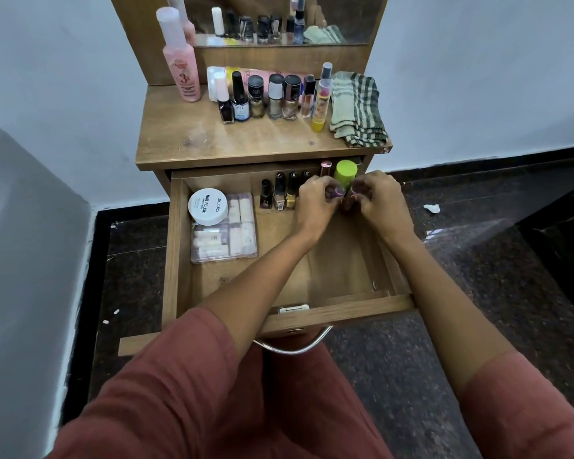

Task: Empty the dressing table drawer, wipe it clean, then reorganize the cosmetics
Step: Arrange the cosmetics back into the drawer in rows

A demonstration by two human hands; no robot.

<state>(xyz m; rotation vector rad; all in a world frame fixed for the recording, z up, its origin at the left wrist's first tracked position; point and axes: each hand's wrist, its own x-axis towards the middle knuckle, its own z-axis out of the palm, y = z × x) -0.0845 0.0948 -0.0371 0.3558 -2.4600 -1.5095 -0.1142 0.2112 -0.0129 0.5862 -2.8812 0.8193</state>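
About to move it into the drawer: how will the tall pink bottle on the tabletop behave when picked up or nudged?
The pink bottle stands tall and narrow on a small base, so a nudge near its top would probably tip it. It looks like smooth plastic, likely rigid but possibly slippery. It appears mostly full, so probably fairly heavy for its size.

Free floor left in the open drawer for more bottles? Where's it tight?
Bare wood across the front of the wooden drawer, between the clear plastic organizer box and the right wall. Crowded at the back: row of small nail polish bottles, green-capped bottle, plus left hand and right hand.
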